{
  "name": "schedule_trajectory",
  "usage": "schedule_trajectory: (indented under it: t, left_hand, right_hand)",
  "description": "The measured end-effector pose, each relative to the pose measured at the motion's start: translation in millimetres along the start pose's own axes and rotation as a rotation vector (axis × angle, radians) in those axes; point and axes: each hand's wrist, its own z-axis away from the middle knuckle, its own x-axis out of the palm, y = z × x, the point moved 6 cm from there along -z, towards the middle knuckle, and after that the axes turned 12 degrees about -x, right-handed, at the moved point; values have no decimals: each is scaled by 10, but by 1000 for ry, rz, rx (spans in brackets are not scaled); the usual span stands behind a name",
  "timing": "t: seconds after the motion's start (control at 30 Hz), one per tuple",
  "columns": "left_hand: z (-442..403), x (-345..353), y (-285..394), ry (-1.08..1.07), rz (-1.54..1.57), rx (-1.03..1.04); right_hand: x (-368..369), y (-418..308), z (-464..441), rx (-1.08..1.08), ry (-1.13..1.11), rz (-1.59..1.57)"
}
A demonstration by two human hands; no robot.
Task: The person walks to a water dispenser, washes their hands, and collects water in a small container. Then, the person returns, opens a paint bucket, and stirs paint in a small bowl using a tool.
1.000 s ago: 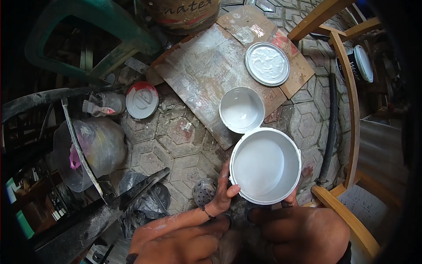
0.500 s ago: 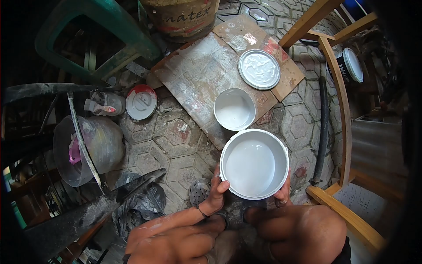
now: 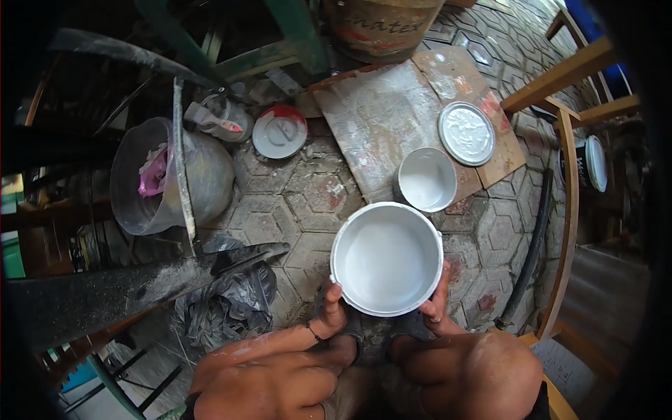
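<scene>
A large round paint bucket (image 3: 386, 311) with white paint (image 3: 385, 262) inside is held between both hands in front of my knees. My left hand (image 3: 334, 311) grips its lower left side, thumb at the rim. My right hand (image 3: 438, 297) is closed around the lower right side, fingers partly hidden beneath. Just beyond the bucket, up and right, a smaller white-coated can (image 3: 427, 180) stands at the edge of the cardboard (image 3: 371, 112). A round lid (image 3: 467, 133) smeared with white paint lies on the cardboard behind that can.
To the left are a cloudy plastic tub (image 3: 203, 171), a red-rimmed lid (image 3: 280, 133), a jar with a brush (image 3: 227, 119) and a black plastic bag (image 3: 234, 301). A labelled bucket (image 3: 381, 28) stands at the back. A wooden frame (image 3: 567, 210) and a black hose (image 3: 535, 259) border the right.
The view has swung, shifting the surroundings rightward. The bucket has moved left and back from the smaller can, and its paint now lies more evenly across the bottom. Both hands keep their hold.
</scene>
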Motion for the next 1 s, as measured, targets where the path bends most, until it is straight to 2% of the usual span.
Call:
schedule_trajectory:
  t: [0.13,0.2,0.4,0.47,0.5,0.67,1.0]
  left_hand:
    - [67,-127,246,264,92,180]
    - [50,-206,340,286,121,220]
    - [-152,-286,839,369,176,323]
    - [-231,-256,980,388,280,378]
    - [-274,-261,1040,401,289,412]
    - [-451,-348,1196,514,338,538]
    - [-463,-342,1281,654,304,635]
  right_hand:
    - [301,143,-424,-45,-70,-40]
    - [493,140,-655,-46,-127,-113]
    - [901,444,-1086,-184,-194,-90]
    - [1012,554,-1257,-245,-236,-43]
    - [1128,585,-1328,-213,-250,-148]
    - [1405,848,-1682,-221,-334,-216]
    - [1518,735,-2031,-412,-549,-41]
